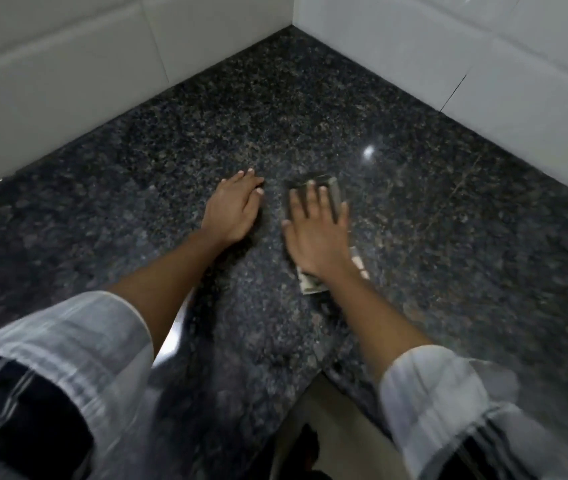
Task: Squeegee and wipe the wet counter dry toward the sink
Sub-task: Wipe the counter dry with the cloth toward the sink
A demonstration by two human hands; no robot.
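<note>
Right hand (pixel 315 230) spread flat pressing a grey cloth (pixel 327 192) on the dark granite counter (pixel 431 220), left hand (pixel 234 209) flat, empty, beside it

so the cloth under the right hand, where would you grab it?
Probably the near end. The cloth lies flat on the counter, with the right hand pressed open-palmed over its middle. A pale edge pokes out by the wrist. Pinch there from the front edge and peel up. The picture is blurred, so folds are unclear.
</note>
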